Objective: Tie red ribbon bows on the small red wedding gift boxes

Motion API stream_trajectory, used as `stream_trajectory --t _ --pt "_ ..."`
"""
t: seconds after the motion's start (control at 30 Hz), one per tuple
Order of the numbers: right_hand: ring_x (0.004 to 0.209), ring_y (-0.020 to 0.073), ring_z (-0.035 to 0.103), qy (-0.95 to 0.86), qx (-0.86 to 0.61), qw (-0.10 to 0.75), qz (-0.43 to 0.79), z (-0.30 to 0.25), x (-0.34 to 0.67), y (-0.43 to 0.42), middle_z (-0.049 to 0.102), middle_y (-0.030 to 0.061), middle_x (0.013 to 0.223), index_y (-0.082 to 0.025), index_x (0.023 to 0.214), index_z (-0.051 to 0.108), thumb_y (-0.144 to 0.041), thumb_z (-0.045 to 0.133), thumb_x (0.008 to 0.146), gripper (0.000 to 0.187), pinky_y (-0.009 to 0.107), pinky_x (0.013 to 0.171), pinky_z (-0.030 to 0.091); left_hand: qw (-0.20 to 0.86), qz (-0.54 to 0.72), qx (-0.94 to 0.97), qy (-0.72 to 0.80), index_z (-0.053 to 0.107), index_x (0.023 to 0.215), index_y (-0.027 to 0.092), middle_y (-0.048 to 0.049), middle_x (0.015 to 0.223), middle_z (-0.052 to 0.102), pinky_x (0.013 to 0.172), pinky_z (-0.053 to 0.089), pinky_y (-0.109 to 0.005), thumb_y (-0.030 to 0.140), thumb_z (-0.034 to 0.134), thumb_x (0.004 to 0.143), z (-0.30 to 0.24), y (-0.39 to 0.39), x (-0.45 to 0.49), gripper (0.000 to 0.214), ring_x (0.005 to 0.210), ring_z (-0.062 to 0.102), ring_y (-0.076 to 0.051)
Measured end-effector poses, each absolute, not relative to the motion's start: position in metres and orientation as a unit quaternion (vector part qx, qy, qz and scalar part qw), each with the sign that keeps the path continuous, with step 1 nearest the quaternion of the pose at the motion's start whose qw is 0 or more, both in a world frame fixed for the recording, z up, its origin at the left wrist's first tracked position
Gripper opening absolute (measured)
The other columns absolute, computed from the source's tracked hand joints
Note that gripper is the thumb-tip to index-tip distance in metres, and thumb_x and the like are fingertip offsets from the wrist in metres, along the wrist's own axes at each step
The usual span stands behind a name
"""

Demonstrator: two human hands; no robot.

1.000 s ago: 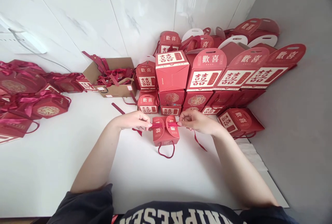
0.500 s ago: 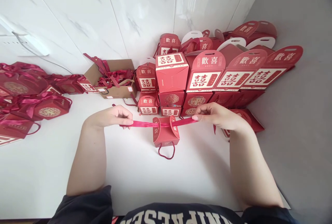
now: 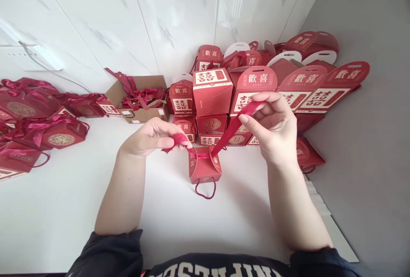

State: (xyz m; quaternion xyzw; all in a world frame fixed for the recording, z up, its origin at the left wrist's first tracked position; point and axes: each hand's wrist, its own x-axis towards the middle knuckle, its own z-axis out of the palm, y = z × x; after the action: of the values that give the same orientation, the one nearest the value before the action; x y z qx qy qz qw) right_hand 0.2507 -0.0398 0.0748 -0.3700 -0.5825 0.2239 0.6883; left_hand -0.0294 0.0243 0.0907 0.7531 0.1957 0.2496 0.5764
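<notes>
While the ribbon point(image 3: 233, 128) runs through both flaps point(image 3: 192, 168) of the box point(image 3: 205, 170) on the counter point(image 3: 192, 225), my left hand point(image 3: 153, 138) and right hand point(image 3: 278, 125) each pinch one side, fingers clamped. Step, I'd judge: working threaded ribbon; next move calls for even tension.

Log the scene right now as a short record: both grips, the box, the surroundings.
left grip: holding one side of the ribbon
right grip: holding the other side, raised higher
small box: on the table, ribbon through both top flaps
handle: cord loop, near side
behind: stacked red boxes
far left: ribboned boxes
back left: carton holding ribbons
</notes>
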Motion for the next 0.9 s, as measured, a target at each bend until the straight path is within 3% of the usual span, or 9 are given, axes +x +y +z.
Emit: stream_trajectory --t 0.2,0.3,0.4,0.5,0.67,0.9 --pt "0.076 0.0143 0.063 -0.556 -0.345 0.719 0.233 0.082 0.224 -0.038 0.063 -0.0012 0.082 -0.029 0.111 0.055 -0.029 0.072 0.081 0.034 0.03 0.074 0.054 0.528 0.377 0.731 0.209 0.078 0.096 0.023 -0.0096 0.098 0.074 0.076 0.058 -0.037 0.032 0.076 0.073 0.107 0.007 0.01 0.024 0.089 0.07 -0.026" --pt "0.076 0.0133 0.063 -0.541 -0.339 0.719 0.275 0.078 0.212 -0.038 0.065 -0.0003 0.083 -0.025 0.106 0.059 -0.026 0.072 0.08 0.028 0.029 0.074 0.054 0.493 0.472 0.682 0.264 0.076 0.09 0.021 -0.0062 0.091 0.075 0.082 0.057 -0.034 0.028 0.077 0.074 0.107 -0.001 0.031 0.017 0.09 0.07 -0.022" --pt "0.078 0.0131 0.064 -0.526 -0.338 0.716 0.31 0.071 0.204 -0.038 0.067 0.0007 0.084 -0.022 0.098 0.063 -0.025 0.071 0.081 0.02 0.028 0.074 0.054 0.483 0.532 0.623 0.308 0.07 0.092 0.022 -0.0009 0.079 0.073 0.075 0.056 -0.028 0.027 0.078 0.072 0.102 -0.005 0.045 0.022 0.079 0.071 -0.017" --pt "0.075 0.0129 0.063 -0.507 -0.358 0.711 0.331 0.065 0.202 -0.038 0.067 0.0009 0.081 -0.02 0.09 0.065 -0.027 0.069 0.083 0.011 0.027 0.071 0.053 0.527 0.485 0.61 0.339 0.066 0.101 0.023 -0.0007 0.078 0.073 0.064 0.055 -0.023 0.027 0.08 0.07 0.094 -0.006 0.049 0.034 0.071 0.069 -0.015" --pt "0.073 0.0134 0.064 -0.511 -0.379 0.687 0.351 0.062 0.201 -0.039 0.067 0.0011 0.081 -0.02 0.086 0.063 -0.031 0.067 0.084 0.012 0.028 0.071 0.053 0.533 0.461 0.608 0.367 0.071 0.084 0.018 -0.003 0.075 0.071 0.057 0.05 -0.023 0.032 0.077 0.073 0.078 -0.006 0.053 0.019 0.063 0.064 -0.012" --pt "0.069 0.0114 0.059 -0.511 -0.376 0.679 0.368 0.058 0.197 -0.037 0.064 -0.001 0.077 -0.021 0.083 0.062 -0.033 0.067 0.084 0.013 0.025 0.067 0.05 0.523 0.513 0.582 0.354 0.065 0.074 0.019 0.0004 0.069 0.063 0.055 0.044 -0.022 0.035 0.077 0.074 0.069 -0.009 0.062 0.02 0.059 0.056 -0.009"
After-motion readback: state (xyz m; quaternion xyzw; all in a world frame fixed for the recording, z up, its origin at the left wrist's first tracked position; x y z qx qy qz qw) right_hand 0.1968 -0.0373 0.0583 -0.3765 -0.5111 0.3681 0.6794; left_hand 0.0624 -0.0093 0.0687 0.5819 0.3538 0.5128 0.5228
